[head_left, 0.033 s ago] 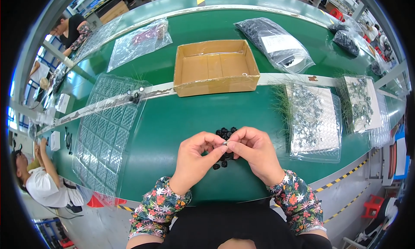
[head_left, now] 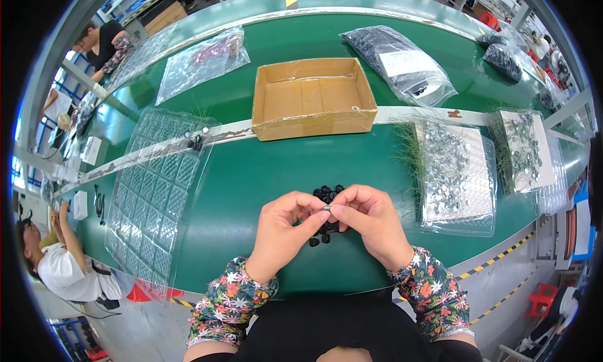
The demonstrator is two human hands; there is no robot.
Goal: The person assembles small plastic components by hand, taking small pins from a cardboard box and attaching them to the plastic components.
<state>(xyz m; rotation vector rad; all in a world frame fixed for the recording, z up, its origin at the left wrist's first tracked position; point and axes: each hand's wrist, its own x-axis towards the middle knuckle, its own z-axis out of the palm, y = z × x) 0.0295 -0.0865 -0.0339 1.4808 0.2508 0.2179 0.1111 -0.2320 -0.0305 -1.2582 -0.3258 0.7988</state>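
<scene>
My left hand [head_left: 286, 229] and my right hand [head_left: 372, 222] meet over the table, thumb and forefinger of each closed in a pinch. Between the fingertips sits a small silvery metal piece [head_left: 326, 208], mostly covered, so its exact kind cannot be made out. Under and behind the fingers lies a pile of small round black parts [head_left: 325, 192], partly hidden by my hands. A few of these black parts [head_left: 315, 242] lie loose at the near side of the pile.
Ahead stands a low cardboard box [head_left: 314, 126]. Clear compartment trays [head_left: 147, 192] lie at left. On the right are boards with small shiny parts [head_left: 452, 173] and thin green strands. Plastic bags [head_left: 402, 60] lie farther back. Co-workers [head_left: 69, 268] are at the left.
</scene>
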